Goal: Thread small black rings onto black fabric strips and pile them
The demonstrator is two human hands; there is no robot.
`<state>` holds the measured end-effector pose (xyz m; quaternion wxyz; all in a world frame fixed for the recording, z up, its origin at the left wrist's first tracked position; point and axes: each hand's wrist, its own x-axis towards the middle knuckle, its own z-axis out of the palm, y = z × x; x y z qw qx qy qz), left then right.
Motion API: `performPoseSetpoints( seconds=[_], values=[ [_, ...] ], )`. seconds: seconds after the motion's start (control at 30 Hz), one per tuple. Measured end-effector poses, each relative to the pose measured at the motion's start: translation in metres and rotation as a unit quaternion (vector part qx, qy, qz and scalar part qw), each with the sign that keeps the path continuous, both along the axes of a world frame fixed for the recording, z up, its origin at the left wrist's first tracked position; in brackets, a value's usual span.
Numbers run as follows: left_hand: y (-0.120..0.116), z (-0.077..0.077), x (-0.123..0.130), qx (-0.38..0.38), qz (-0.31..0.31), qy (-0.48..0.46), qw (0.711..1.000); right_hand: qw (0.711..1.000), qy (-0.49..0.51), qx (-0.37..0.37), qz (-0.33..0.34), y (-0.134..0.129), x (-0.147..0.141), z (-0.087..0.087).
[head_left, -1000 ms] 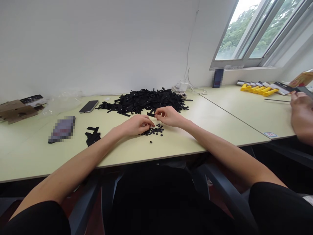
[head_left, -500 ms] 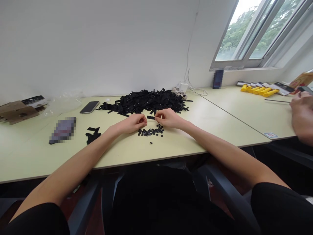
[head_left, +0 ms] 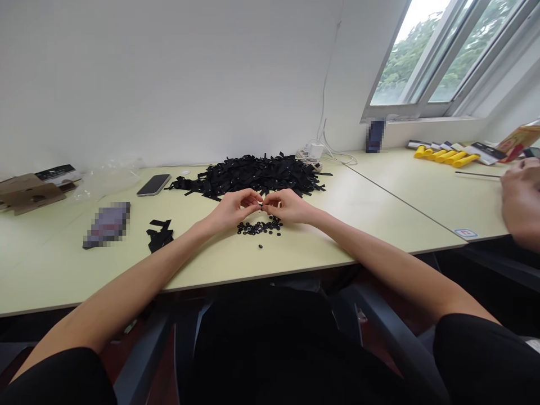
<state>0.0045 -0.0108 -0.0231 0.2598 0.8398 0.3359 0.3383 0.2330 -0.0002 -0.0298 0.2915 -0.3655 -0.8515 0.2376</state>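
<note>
My left hand [head_left: 234,208] and my right hand [head_left: 287,206] meet above the table, fingertips together. Pinched between them is a small black piece [head_left: 262,207], mostly hidden by my fingers. Just below my hands lies a scattered group of small black rings [head_left: 259,226], with one ring [head_left: 260,246] apart nearer the table's front edge. Behind my hands spreads a large heap of black fabric strips [head_left: 248,175], its front edge close to my fingers.
On the pale green table [head_left: 350,225] lie a smartphone [head_left: 153,184], a small bunch of black strips [head_left: 159,235], a blurred package [head_left: 107,225] and cardboard [head_left: 29,194]. At right are yellow-handled packaged items [head_left: 449,154] and another person's hand [head_left: 521,202].
My hands have closed in towards each other, and my left hand has moved right to meet my right. The black strip seen between them earlier is now largely hidden by my fingertips.
</note>
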Motion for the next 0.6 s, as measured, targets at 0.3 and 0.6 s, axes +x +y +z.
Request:
performPoseSetpoints(
  seconds=[0.3, 0.6],
  values=[
    [0.01, -0.005, -0.006, 0.045, 0.017, 0.067, 0.997, 0.999, -0.007, 0.006, 0.042, -0.003, 0.002, 0.002],
    [0.014, -0.006, -0.009, 0.058, 0.014, 0.086, 0.995, 0.998, -0.032, 0.029, 0.039, -0.002, 0.002, 0.004]
  ],
)
